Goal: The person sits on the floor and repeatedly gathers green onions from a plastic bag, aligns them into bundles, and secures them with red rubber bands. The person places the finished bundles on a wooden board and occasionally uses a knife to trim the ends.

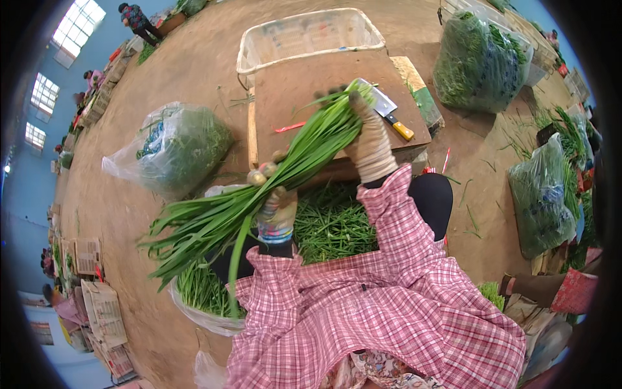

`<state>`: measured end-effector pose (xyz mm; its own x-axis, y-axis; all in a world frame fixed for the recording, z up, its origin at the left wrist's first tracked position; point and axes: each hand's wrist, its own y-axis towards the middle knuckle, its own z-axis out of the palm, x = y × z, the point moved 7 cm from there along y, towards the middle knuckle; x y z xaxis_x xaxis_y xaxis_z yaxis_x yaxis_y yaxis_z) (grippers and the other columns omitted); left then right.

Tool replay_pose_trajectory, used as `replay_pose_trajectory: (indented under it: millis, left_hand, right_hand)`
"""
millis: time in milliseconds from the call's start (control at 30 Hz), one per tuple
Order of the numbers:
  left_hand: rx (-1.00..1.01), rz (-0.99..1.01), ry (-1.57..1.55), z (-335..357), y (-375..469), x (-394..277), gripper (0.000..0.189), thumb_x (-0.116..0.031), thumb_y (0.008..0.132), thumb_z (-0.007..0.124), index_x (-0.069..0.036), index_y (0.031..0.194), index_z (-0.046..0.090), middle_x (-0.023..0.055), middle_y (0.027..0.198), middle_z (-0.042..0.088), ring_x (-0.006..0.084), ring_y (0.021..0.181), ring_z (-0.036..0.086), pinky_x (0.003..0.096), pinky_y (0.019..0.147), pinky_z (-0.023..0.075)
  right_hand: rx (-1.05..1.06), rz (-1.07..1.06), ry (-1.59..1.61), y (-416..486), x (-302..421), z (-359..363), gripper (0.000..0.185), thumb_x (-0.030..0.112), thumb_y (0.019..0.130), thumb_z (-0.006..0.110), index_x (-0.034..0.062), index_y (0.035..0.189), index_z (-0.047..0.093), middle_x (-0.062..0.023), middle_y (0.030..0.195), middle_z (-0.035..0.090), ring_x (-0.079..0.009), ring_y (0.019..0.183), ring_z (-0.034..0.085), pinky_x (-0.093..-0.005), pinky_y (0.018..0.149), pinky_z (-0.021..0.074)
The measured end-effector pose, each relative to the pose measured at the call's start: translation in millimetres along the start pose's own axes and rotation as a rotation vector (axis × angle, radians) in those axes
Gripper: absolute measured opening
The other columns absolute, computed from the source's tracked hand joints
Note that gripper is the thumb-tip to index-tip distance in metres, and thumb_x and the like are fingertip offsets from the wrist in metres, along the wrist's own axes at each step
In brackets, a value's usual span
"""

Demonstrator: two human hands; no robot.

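Note:
Both my hands wear gloves and grip one long bunch of green leafy stalks [311, 141], held at a slant over my lap. My left hand [274, 202] is closed round its middle, the loose leaf tips hanging to the lower left. My right hand [371, 133] holds the paler end, above a brown board [291, 102]. Just beyond that hand a cleaver [384, 104] with a wood-toned handle lies on the board. A red strip [290, 127] lies on the board too. Under my arms is a heap of cut greens [335, 228].
A white plastic crate [311, 58] stands behind the board. Clear bags of greens stand at left [189, 146], far right [542, 204] and upper right [478, 63]. An open bag of greens [206, 291] is by my left knee. A person's arm [539, 290] shows at lower right.

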<state>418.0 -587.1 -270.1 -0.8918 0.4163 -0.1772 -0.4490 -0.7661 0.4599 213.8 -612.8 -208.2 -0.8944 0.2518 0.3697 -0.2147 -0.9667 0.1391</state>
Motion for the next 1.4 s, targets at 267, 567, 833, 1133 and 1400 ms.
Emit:
replay_pose_trajectory:
  millis: [267,567,833,1133,1400]
  left_hand:
    - [-0.243,-0.551,0.667,-9,-33,111,0.075,-0.026,0.092,0.065,-0.008,0.152,0.024,0.011,0.146,0.04,0.0233,0.13,0.042,0.0363,0.1,0.0464]
    - [-0.028,-0.44,0.923,150,20,24,0.033,-0.019,0.091,0.069,0.003,0.115,0.065,0.013,0.104,0.069,0.02,0.09,0.067,0.029,0.08,0.0546]
    - [-0.233,0.093,1.711,126,70,-8,0.018,-0.011,0.087,0.073,-0.004,0.103,0.073,-0.002,0.084,0.068,0.0045,0.069,0.057,0.0205,0.061,0.0451]
    - [-0.105,0.186,1.923,134,63,-21,0.023,-0.018,0.086,0.074,-0.004,0.103,0.067,0.0025,0.082,0.067,0.0092,0.079,0.062,0.028,0.07,0.0499]
    - [0.093,-0.848,1.093,116,-52,69,0.074,-0.054,0.08,0.074,-0.01,0.136,0.053,0.013,0.125,0.061,0.0241,0.112,0.059,0.0383,0.097,0.0467]
  right_hand:
    - [-0.006,-0.177,-0.084,20,55,28,0.02,0.01,0.089,0.066,0.0052,0.106,0.056,-0.0144,0.102,0.066,-0.0322,0.098,0.068,-0.049,0.088,0.0578]
    - [0.157,-0.262,-0.322,-11,61,76,0.027,0.008,0.085,0.069,0.0025,0.108,0.056,-0.0123,0.089,0.067,-0.0318,0.09,0.07,-0.0486,0.084,0.0592]
    - [0.236,-0.075,-0.516,-31,24,91,0.03,0.012,0.083,0.071,-0.0031,0.106,0.059,-0.0176,0.099,0.069,-0.0305,0.095,0.069,-0.0455,0.085,0.0586]
    - [0.257,0.014,-0.708,-44,30,71,0.032,0.016,0.079,0.069,-0.0031,0.104,0.061,-0.0185,0.097,0.07,-0.0258,0.085,0.07,-0.0379,0.075,0.0594]
    - [0.163,-0.344,-0.606,-54,40,87,0.02,0.008,0.084,0.065,-0.0015,0.101,0.06,-0.0138,0.088,0.066,-0.0262,0.085,0.067,-0.0399,0.08,0.056]
